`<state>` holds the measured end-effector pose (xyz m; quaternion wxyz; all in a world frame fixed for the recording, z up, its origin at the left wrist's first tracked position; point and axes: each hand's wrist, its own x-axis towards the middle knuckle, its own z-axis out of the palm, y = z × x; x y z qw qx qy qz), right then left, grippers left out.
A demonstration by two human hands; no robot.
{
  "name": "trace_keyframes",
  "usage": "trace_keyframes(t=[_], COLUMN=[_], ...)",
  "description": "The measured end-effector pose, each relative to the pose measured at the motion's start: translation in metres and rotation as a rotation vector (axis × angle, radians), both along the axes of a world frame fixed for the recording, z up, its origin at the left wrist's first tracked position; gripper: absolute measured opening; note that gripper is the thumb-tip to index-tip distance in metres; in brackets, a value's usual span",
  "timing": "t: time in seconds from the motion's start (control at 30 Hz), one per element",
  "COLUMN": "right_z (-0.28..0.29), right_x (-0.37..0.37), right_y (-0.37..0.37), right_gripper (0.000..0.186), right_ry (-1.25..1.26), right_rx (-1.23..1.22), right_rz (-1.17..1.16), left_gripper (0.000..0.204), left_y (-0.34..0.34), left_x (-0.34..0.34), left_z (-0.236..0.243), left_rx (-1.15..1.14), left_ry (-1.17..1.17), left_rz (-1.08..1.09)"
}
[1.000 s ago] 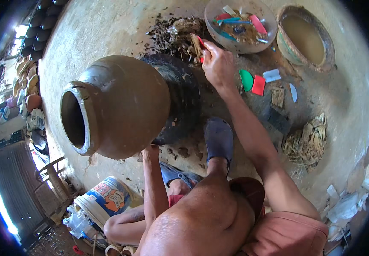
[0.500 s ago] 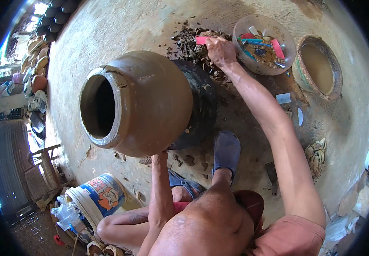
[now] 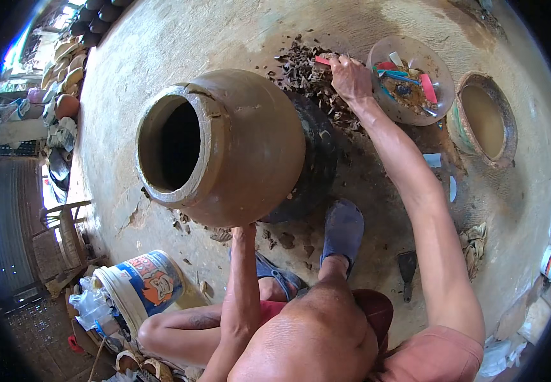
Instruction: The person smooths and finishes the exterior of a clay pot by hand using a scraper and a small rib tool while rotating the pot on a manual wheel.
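A large brown clay pot [image 3: 250,146] lies tilted against a dark round base [image 3: 317,178], its cracked-rimmed mouth facing left. My left hand [image 3: 243,230] is under the pot's lower side, its fingers hidden. My right hand [image 3: 352,81] is closed on a red flat scraper [image 3: 322,60], over dark clay scraps [image 3: 297,70]. Just right of it, a clear plastic bowl [image 3: 441,58] holds several coloured scrapers in muddy residue.
A basin of murky water [image 3: 485,121] stands right. A metal scraper [image 3: 406,274] lies beside my right foot [image 3: 342,235]. A white bucket [image 3: 141,286] is lower left, with stacked dark pots [image 3: 97,19] and bowls [image 3: 68,70] along the left.
My right hand has moved forward over the scraps, turning the red scraper nearly edge-on. The camera view has shifted, so pot and bowl appear farther right. My left hand stays under the pot.
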<state>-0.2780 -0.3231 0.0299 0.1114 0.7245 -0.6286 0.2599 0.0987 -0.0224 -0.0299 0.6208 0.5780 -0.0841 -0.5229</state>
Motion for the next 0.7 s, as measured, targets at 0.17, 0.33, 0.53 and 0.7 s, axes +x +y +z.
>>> trace_keyframes(t=[0.17,0.33,0.53,0.7], right_z=[0.038,0.069,0.011,-0.004], right_x=[0.004,-0.017,-0.029,-0.057], right_y=[-0.005,0.057,0.232,0.302], right_gripper=[0.009,0.008,0.016,0.02], right_ry=[-0.178,-0.484,-0.646,-0.603], right_rx=[0.058,-0.162,0.367,0.125], right_rz=[-0.066,-0.125,-0.18,-0.205], left_gripper=[0.047,0.045,0.034,0.034], left_y=[0.002,0.006,-0.016,-0.018], left_x=[0.006,0.03,-0.016,-0.028], left_z=[0.021,0.025,0.055,0.06], left_rx=[-0.066,0.042,0.293,0.051], left_ry=[-0.053,-0.118,-0.269,-0.387], left_rz=[-0.035,-0.038,-0.024,-0.184])
